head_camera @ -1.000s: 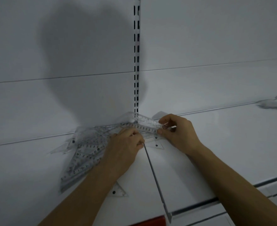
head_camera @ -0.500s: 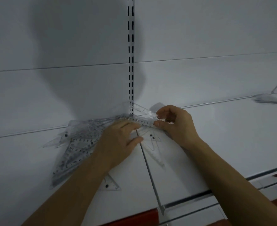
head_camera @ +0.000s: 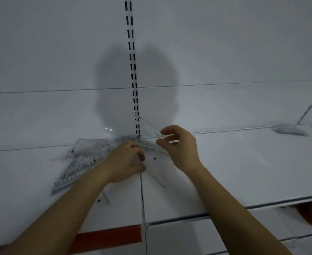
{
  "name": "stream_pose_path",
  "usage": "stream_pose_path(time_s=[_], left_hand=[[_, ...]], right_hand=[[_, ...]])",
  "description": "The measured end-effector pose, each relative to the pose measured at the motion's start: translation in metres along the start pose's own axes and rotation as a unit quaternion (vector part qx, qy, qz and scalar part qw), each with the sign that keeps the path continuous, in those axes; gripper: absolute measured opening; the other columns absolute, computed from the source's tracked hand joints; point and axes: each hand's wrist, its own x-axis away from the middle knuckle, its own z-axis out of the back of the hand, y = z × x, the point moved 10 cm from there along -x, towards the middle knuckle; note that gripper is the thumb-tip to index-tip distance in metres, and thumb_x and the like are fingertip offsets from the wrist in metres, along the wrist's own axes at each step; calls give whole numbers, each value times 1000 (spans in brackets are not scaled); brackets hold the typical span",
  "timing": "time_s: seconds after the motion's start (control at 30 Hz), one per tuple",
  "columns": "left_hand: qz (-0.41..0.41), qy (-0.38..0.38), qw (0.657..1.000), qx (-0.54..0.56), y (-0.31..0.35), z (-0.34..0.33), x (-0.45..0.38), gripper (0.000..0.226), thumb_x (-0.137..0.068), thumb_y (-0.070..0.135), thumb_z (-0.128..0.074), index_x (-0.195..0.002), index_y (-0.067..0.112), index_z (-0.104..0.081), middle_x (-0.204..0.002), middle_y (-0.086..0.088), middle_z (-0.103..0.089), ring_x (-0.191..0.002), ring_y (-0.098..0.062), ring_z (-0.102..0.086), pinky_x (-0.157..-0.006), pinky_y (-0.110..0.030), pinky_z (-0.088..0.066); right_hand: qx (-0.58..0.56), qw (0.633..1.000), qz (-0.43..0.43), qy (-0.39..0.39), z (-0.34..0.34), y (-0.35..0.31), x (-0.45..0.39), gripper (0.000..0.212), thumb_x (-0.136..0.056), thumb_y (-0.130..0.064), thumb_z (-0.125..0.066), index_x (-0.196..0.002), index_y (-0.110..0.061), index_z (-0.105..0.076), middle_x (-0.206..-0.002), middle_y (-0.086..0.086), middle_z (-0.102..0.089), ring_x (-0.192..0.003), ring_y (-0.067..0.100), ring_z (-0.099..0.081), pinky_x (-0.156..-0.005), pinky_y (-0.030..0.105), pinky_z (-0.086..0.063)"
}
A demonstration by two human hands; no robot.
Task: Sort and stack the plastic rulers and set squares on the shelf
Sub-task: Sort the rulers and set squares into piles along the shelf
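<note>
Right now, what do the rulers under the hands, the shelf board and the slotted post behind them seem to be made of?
Rulers and set squares: clear, glossy plastic; the shelf shows through them and printed scale marks run along their edges.
Shelf board: probably painted sheet metal, smooth white with a soft sheen; the look alone cannot confirm it.
Slotted post: likely white-painted metal, with two rows of punched dark slots.

Two bare forearms showing from the lower edge, no sleeves reaching into view, left hand (head_camera: 126, 161) wearing nothing, right hand (head_camera: 181, 147) likewise wearing no glove, ring or watch
</note>
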Motion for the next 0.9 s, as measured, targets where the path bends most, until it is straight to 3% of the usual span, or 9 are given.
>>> stream_pose_path(time_s=[0.17,0.3,0.43,0.53,0.67,0.77,0.9], left_hand=[[63,26,998,2,12,0,8,12,-89,31,-71,-98,27,-66,-105,9,-48,-95,-9,-52,-81,-22,-44],[83,57,995,11,20,-3,17,8,-92,24,-69,-99,20,-69,-100,7,-44,-87,-8,-51,-66,-6,-35],[117,69,990,47,24,-6,24,15,-93,18,-66,-93,28,-55,-97,2,-54,-85,-15,-55,-64,-17,-38],[163,98,977,93,23,-3,33,18,-93,15,-65,-102,25,-52,-95,2,-60,-75,-8,-54,-60,-21,-39],[184,241,936,177,34,14,53,32,-94,10,-62,-112,30,-45,-90,0,-64,-68,-14,-60,-51,-22,-45],[186,303,902,244,64,18,60,46,-93,13,-67,-125,37,-43,-89,6,-67,-74,-13,-65,-58,-22,-46],[161,303,917,205,122,8,42,15,-93,19,-67,-101,30,-61,-87,12,-66,-72,1,-62,-60,-16,-42]], right_hand=[[-7,1000,10,-25,21,-7,19,23,-82,-21,-82,-99,-26,-68,-98,-16,-70,-81,3,-66,-68,17,-55],[-16,999,11,-31,41,-5,29,23,-82,-23,-82,-101,-24,-69,-99,-18,-70,-81,0,-65,-67,14,-53],[-9,999,4,-53,56,5,40,23,-82,-24,-82,-99,-29,-68,-98,-20,-69,-81,0,-65,-65,12,-51],[-9,998,-7,-67,68,19,48,22,-82,-25,-81,-98,-30,-67,-97,-20,-69,-80,0,-65,-65,15,-52],[-23,998,-11,-64,87,31,58,22,-82,-27,-81,-99,-29,-67,-99,-19,-70,-80,2,-66,-66,14,-52],[-19,998,-10,-52,109,36,64,23,-82,-29,-81,-100,-29,-67,-99,-20,-69,-78,3,-65,-66,11,-48],[11,1000,-18,-5,158,51,77,24,-82,-33,-81,-99,-36,-64,-100,-26,-66,-78,3,-64,-65,10,-47]])
